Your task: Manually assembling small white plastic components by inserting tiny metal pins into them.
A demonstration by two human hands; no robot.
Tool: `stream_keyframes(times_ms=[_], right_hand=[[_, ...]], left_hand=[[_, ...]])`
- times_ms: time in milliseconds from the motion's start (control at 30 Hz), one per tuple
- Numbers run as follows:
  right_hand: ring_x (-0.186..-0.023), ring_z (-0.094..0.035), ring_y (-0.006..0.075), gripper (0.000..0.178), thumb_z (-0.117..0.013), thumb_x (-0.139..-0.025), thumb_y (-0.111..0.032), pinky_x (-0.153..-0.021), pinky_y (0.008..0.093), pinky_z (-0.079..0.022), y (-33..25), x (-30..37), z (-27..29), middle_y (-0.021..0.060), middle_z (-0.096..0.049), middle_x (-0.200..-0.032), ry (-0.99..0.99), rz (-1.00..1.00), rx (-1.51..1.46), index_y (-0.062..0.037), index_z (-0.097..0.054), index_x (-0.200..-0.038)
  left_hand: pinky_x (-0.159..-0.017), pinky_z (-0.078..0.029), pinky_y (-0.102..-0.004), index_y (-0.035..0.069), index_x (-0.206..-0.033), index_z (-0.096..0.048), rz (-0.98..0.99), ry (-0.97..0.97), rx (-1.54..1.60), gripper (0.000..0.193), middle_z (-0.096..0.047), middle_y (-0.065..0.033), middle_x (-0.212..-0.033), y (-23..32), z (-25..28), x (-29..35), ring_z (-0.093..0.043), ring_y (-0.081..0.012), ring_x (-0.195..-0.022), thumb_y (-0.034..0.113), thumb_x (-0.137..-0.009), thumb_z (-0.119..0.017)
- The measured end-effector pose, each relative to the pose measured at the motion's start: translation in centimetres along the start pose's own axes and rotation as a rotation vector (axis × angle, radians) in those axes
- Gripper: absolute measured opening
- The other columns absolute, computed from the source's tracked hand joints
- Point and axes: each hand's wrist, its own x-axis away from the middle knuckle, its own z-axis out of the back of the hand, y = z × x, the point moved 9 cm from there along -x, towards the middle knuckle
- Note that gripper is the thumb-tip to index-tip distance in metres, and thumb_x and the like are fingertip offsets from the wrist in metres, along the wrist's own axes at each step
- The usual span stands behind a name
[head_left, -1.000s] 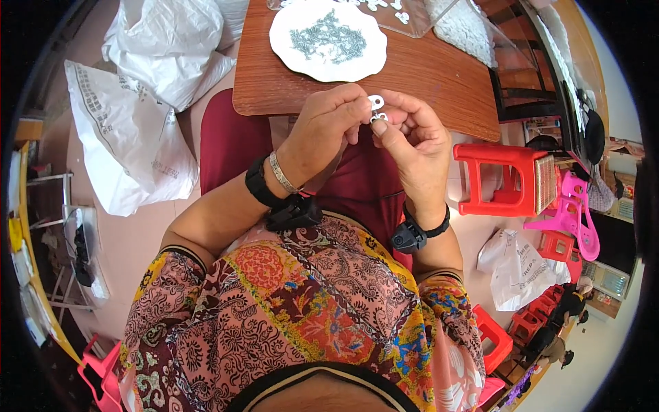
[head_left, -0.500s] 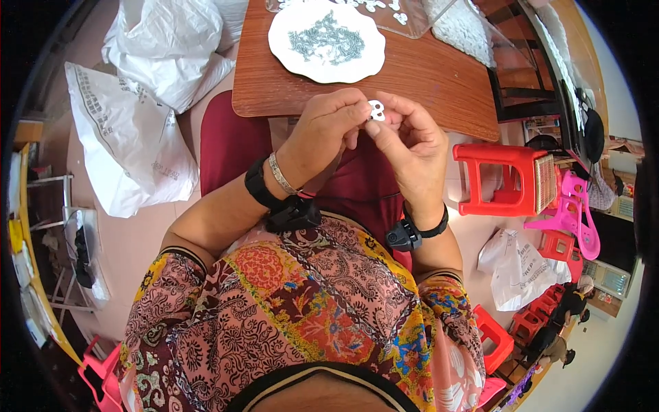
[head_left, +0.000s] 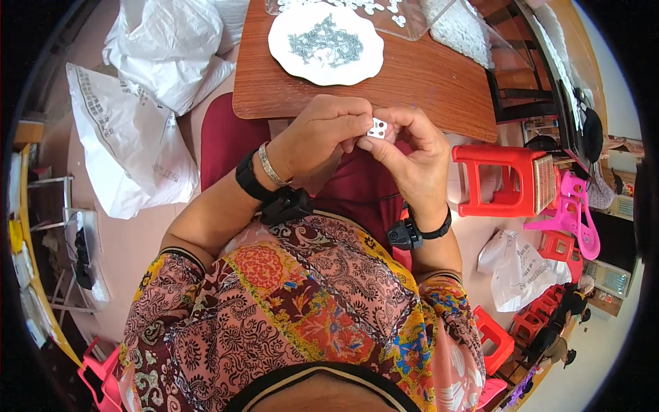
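Note:
Between my two hands, just off the table's near edge, is a small white plastic piece (head_left: 377, 128) with several round holes. My left hand (head_left: 322, 130) pinches it from the left with thumb and forefinger. From the right, my right hand (head_left: 415, 147) grips the same piece, its thumb along the lower side. Whether a screw sits in the piece I cannot make out. Beyond my hands stands a white scalloped plate (head_left: 288, 63) bearing a heap of small grey metal screws or pins, too small to tell.
The brown wooden table (head_left: 439, 86) also carries a clear tray (head_left: 412, 31) with white plastic pieces and a pile of white pieces (head_left: 456, 34). White sacks (head_left: 130, 144) lie on the floor at left. A red stool (head_left: 498, 182) stands at right, near another white sack (head_left: 522, 271).
The white piece has turned in my fingers, now showing more holes, and sits slightly lower. My left wrist has shifted a little to the left.

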Motion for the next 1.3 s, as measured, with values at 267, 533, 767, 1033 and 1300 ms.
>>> stream_keyframes(times_ms=[267,533,767,1033,1300], right_hand=[[-0.073,-0.057,0.0067,0.024,-0.076,-0.071,-0.002,-0.066,0.0209,-0.046,-1.2,0.0,0.6,0.0015,-0.064,-0.083,0.026,0.031,0.062,-0.0012,-0.064,-0.091],[-0.070,-0.058,0.0073,0.023,-0.078,-0.070,-0.006,-0.063,0.0216,-0.046,-2.4,0.1,0.5,0.0025,-0.066,-0.080,0.018,0.079,0.139,-0.0014,-0.066,-0.089],[-0.068,-0.059,0.0093,0.022,-0.077,-0.070,-0.007,-0.063,0.0222,-0.047,-2.8,0.3,0.4,0.0043,-0.065,-0.077,-0.005,0.107,0.174,-0.0014,-0.065,-0.088],[-0.065,-0.059,0.0115,0.021,-0.076,-0.070,-0.006,-0.061,0.0230,-0.046,-3.1,-0.2,0.0,0.0052,-0.065,-0.075,-0.006,0.157,0.218,-0.0021,-0.065,-0.087],[-0.065,-0.054,0.0093,0.024,-0.074,-0.070,-0.004,-0.060,0.0228,-0.044,-0.2,-0.8,0.5,0.0019,-0.061,-0.075,0.018,0.072,0.116,-0.0033,-0.066,-0.093]], left_hand=[[-0.053,-0.035,-0.0227,0.002,-0.071,-0.051,-0.061,-0.031,-0.089,0.031,-0.045,0.0003,-0.062,0.8,-0.5,-0.1,-0.043,-0.0073,-0.059,0.024,-0.093,-0.048],[-0.050,-0.031,-0.0253,0.000,-0.069,-0.048,-0.070,-0.060,0.002,0.032,-0.041,-0.0018,-0.061,0.7,-0.7,0.1,-0.038,-0.0092,-0.056,0.024,-0.092,-0.048],[-0.050,-0.031,-0.0260,0.001,-0.068,-0.047,-0.329,-0.007,-0.266,0.032,-0.042,-0.0024,-0.060,2.3,-0.8,0.6,-0.039,-0.0095,-0.056,0.023,-0.091,-0.048],[-0.050,-0.033,-0.0252,0.001,-0.068,-0.048,-0.179,-0.047,-0.157,0.032,-0.044,-0.0021,-0.060,1.2,-0.3,0.3,-0.042,-0.0097,-0.055,0.023,-0.092,-0.047],[-0.045,-0.035,-0.0333,-0.002,-0.079,-0.050,-0.563,0.071,-0.536,0.007,-0.044,-0.0098,-0.065,4.1,-0.9,0.0,-0.045,-0.0249,-0.053,0.003,-0.082,-0.055]])
